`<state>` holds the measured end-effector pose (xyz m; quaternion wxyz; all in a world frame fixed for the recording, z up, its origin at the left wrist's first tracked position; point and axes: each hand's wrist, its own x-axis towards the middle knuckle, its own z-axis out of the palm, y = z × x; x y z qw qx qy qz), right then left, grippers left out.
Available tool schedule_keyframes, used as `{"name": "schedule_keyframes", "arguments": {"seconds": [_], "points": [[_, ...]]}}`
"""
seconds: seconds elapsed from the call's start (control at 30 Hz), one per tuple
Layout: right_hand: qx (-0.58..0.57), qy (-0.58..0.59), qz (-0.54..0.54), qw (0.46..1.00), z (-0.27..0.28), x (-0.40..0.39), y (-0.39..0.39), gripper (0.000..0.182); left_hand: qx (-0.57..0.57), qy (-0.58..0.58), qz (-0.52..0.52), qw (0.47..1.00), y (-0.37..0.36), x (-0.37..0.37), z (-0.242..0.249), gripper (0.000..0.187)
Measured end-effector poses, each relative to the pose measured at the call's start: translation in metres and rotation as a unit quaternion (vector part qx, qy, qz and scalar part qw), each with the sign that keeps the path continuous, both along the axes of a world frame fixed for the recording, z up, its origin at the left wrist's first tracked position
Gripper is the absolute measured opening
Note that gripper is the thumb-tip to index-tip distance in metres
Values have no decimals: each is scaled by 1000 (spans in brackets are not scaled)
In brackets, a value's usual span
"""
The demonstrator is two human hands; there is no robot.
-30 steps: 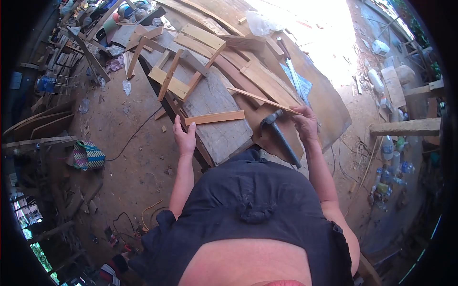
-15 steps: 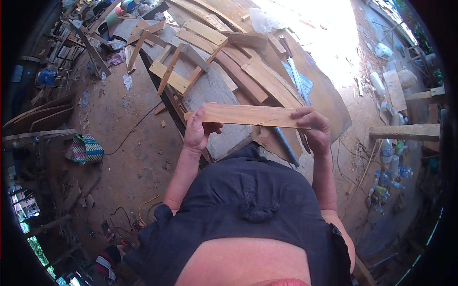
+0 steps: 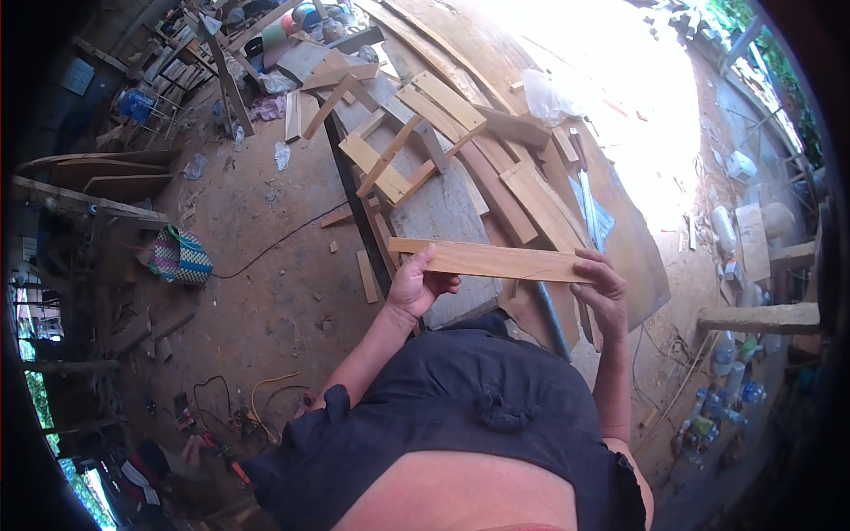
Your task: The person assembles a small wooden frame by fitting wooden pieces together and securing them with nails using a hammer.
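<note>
A short wooden board point(image 3: 500, 261) is held crosswise in front of my body, its broad face showing pale grain. My left hand point(image 3: 420, 285) grips it near the left end, thumb on the face and fingers curled behind. At the right end, my right hand point(image 3: 604, 288) pinches the board with its fingers over the face. Beyond the board lies a pale wooden frame point(image 3: 390, 164) of joined slats on a grey work surface point(image 3: 443, 221). Longer planks point(image 3: 540, 208) rest to the right of that frame.
A blue-grey metal tube point(image 3: 553, 323) lies under the planks, close to my body. On the dirt floor to the left stands a woven basket point(image 3: 181, 255) beside a dark cable. Plastic bottles point(image 3: 708, 411) are piled at the right. Power cords point(image 3: 266, 398) lie lower left.
The view has turned, so the surroundings appear shifted to the right and down. Both hands keep hold of the board, which now tilts slightly more down toward its right end.
</note>
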<state>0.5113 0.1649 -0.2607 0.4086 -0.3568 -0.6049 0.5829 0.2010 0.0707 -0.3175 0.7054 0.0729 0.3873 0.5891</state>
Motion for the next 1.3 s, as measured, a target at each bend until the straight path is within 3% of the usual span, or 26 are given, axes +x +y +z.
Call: {"name": "schedule_keyframes", "arguments": {"seconds": [0.1,0.17,0.33,0.43,0.5,0.53,0.63,0.97,1.1,1.17,1.3], "points": [[-50,-32,-17,998,-19,0,-3,32,92,8,-16,996,4,-3,17,52],[-131,65,-20,989,-32,-4,-7,35,98,12,-20,995,8,-6,24,54],[-110,7,-20,994,-50,-14,-8,35,102,-16,-14,995,11,-11,33,52],[-73,-8,-2,997,-62,-19,-5,37,66,28,30,997,4,-27,3,39],[-68,-12,3,998,-64,-31,-7,44,-6,185,125,975,-1,-37,-14,23],[-71,-15,-1,997,-69,-35,-9,44,-9,183,121,976,-5,-41,-20,23],[5,-193,33,981,-68,-52,-17,56,-69,373,166,910,-15,-52,-39,16],[32,-199,41,979,-105,-75,-15,52,-117,449,206,861,-18,-51,-62,32],[27,-203,48,978,-96,-83,-11,52,-129,465,202,852,-14,-57,-72,31],[-6,-239,60,969,-94,-85,-10,52,-136,529,175,819,-14,-59,-74,28],[32,-241,48,969,-106,-83,-7,53,-139,519,169,826,-14,-59,-77,25]]}}
